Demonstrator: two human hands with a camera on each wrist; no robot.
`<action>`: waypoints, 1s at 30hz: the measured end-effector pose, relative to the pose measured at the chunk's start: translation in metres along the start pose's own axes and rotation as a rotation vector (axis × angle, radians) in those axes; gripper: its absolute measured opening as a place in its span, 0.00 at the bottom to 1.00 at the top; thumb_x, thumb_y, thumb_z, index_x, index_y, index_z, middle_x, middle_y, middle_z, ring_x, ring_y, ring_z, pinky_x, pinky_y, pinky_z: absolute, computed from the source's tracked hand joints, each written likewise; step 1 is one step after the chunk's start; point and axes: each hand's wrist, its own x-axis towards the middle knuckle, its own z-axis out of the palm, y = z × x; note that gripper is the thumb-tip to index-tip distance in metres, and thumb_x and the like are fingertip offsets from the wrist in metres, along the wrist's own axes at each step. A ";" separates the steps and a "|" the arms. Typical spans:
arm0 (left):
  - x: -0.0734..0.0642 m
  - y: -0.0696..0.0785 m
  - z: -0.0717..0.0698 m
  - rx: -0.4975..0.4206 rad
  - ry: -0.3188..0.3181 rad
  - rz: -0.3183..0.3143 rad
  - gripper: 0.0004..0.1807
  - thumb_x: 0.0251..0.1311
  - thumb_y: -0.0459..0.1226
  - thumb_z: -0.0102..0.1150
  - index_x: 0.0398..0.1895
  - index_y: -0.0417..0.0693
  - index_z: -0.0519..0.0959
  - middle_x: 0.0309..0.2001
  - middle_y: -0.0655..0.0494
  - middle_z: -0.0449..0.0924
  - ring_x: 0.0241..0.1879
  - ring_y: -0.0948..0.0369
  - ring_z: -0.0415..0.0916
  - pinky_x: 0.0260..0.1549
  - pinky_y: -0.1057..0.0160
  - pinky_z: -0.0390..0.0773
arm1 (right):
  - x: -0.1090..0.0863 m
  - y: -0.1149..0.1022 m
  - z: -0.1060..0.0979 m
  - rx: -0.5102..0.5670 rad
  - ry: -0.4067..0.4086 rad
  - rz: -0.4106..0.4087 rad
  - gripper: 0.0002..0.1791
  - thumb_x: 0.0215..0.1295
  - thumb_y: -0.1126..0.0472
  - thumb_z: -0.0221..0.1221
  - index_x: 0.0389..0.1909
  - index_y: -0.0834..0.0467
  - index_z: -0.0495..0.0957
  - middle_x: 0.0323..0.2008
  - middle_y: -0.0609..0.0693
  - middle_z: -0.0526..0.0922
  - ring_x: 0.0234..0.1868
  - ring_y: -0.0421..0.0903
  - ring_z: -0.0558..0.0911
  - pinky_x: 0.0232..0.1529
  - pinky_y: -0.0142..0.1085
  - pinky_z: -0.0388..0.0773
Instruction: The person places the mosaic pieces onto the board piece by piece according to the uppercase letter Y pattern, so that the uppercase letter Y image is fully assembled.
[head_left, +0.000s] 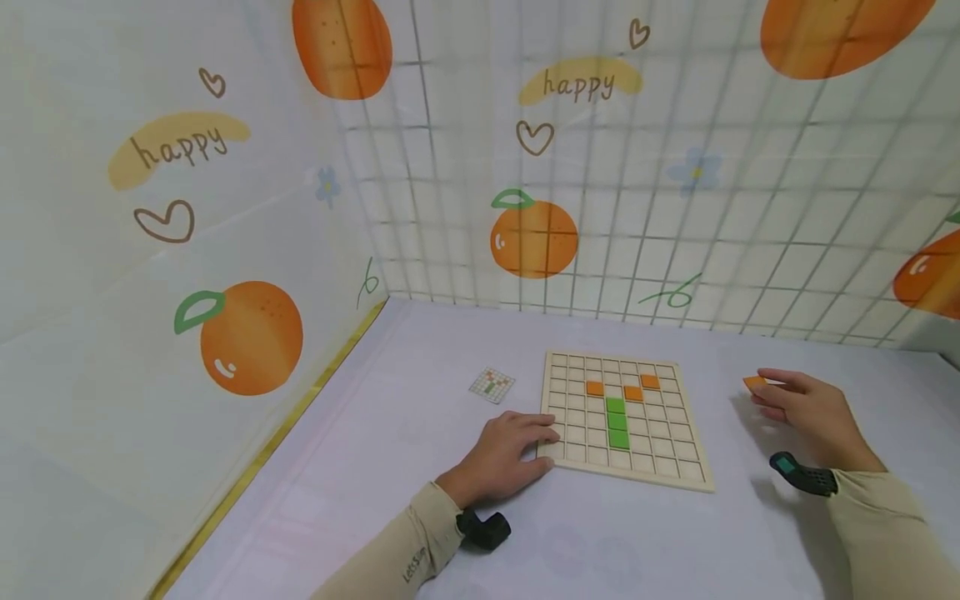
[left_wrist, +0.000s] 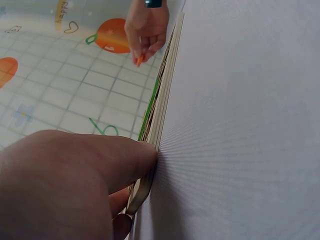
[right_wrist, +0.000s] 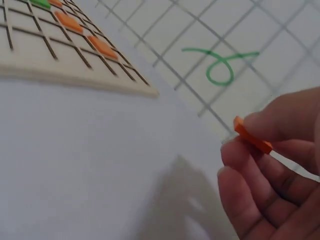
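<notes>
A square wooden grid board lies on the white table. On it are three green tiles in a column and three orange tiles farther back. My left hand rests at the board's left edge, fingertips over the rim and thumb against the near corner. Off the board's right side, my right hand is raised above the table. Its thumb and fingers pinch an orange square tile, seen nearly edge-on in the right wrist view.
Left of the board lies a small card printed with a grid of coloured squares. A patterned curtain over a wire grid closes off the back, and a printed sheet the left. Yellow edging runs along the table's left side.
</notes>
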 end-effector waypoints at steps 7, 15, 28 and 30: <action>-0.001 -0.001 0.000 0.002 -0.003 -0.016 0.19 0.69 0.46 0.57 0.61 0.58 0.80 0.70 0.65 0.68 0.66 0.59 0.65 0.64 0.50 0.63 | 0.005 -0.017 0.029 0.141 -0.084 -0.050 0.37 0.72 0.57 0.61 0.71 0.74 0.59 0.38 0.33 0.81 0.39 0.31 0.83 0.41 0.31 0.82; -0.002 0.000 -0.001 -0.004 -0.003 -0.011 0.19 0.69 0.46 0.57 0.61 0.58 0.80 0.70 0.65 0.68 0.66 0.59 0.65 0.64 0.50 0.63 | 0.008 -0.032 0.061 0.124 -0.118 -0.063 0.36 0.73 0.55 0.59 0.73 0.69 0.60 0.54 0.56 0.77 0.41 0.29 0.82 0.44 0.29 0.81; 0.000 0.001 0.000 0.006 -0.004 -0.003 0.19 0.69 0.46 0.57 0.60 0.58 0.80 0.70 0.65 0.68 0.66 0.60 0.65 0.63 0.51 0.64 | 0.005 -0.048 0.095 0.172 -0.178 -0.142 0.34 0.73 0.57 0.59 0.71 0.71 0.62 0.53 0.62 0.77 0.43 0.36 0.84 0.48 0.34 0.81; 0.000 0.000 0.000 0.003 -0.005 -0.006 0.19 0.69 0.47 0.57 0.61 0.58 0.80 0.70 0.66 0.68 0.66 0.60 0.65 0.64 0.51 0.63 | 0.005 -0.051 0.100 0.173 -0.189 -0.142 0.33 0.73 0.56 0.59 0.71 0.70 0.62 0.51 0.59 0.78 0.44 0.39 0.84 0.49 0.35 0.81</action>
